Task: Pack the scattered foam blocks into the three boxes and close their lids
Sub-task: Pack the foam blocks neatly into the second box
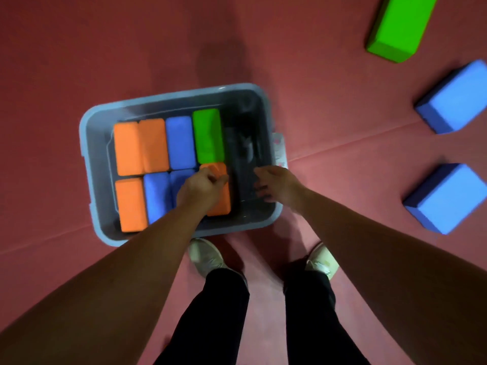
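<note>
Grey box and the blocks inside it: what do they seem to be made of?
Grey box: likely moulded plastic; smooth, faintly glossy walls, rounded rim. Gripped orange block and green block: probably foam; matte, evenly coloured, softly rounded edges. Firmness cannot be judged.

Box (168, 100) on floor (79, 48) just ahead of shoes (207, 256), foam blocks (155, 143) packed in its L + mid part, 3 loose blocks (456, 98) well to R.

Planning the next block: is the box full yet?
Not full: the box has a bare strip along its right wall, beside the orange block the left hand grips.
</note>
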